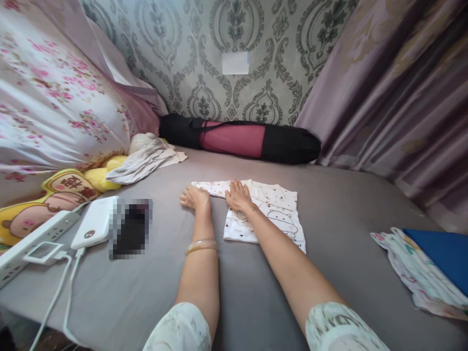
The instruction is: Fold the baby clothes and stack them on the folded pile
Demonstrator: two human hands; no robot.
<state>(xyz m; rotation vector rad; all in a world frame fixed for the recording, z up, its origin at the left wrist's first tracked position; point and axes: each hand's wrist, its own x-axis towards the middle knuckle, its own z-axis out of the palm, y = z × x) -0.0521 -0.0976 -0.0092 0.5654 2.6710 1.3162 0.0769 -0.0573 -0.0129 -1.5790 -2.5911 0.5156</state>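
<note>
A small white baby shirt [272,197] lies on the grey bedsheet, with tiny prints and a cartoon animal on its front. One sleeve stretches out to the left; the lower part looks folded. My left hand [195,197] is at the end of that sleeve, its fingers curled over the cuff; the fingertips are hidden. My right hand [238,196] rests flat on the shirt near the base of the sleeve, fingers stretched out and holding nothing. Part of the shirt is covered by my right forearm.
On the left are a power strip [40,246], a white power bank [95,222] with cables, a blurred dark object [130,231], a yellow plush [47,204] and a crumpled cloth [146,161]. A black and red bag [234,140] lies along the wall. Folded fabrics [420,270] sit at right.
</note>
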